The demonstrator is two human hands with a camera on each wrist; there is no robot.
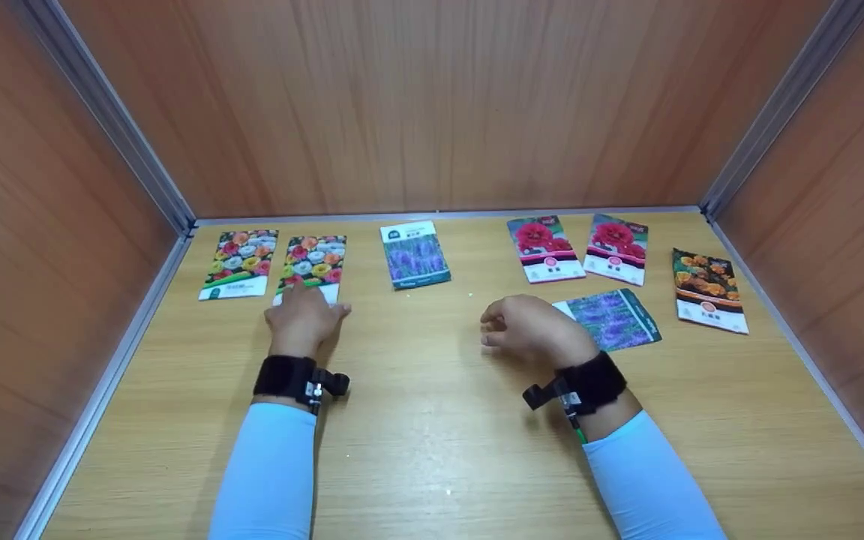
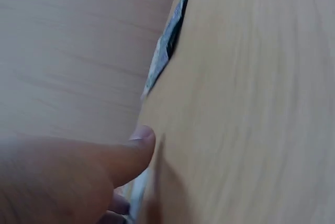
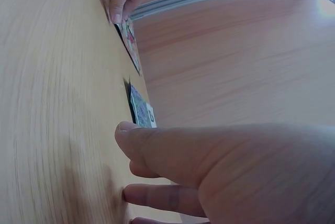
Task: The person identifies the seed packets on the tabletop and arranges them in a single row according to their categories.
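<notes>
My left hand (image 1: 303, 319) rests on the lower end of a seed packet with multicoloured flowers (image 1: 316, 259), thumb out to the side. A matching multicoloured packet (image 1: 238, 264) lies just left of it. Over the table, my right hand (image 1: 533, 326) has loosely curled fingers and holds nothing. Beside it, partly covered by it, is a packet with purple flowers (image 1: 616, 321). Another purple-flower packet (image 1: 415, 256) lies between the hands, farther back; it also shows in the left wrist view as a thin packet (image 2: 167, 41) seen edge-on.
Two red-flower packets (image 1: 544, 247) lie side by side at the back right. An orange-flower packet (image 1: 708, 292) is near the right wall (image 1: 837, 225). Wooden panels (image 1: 432, 105) close the table in at the back and both sides.
</notes>
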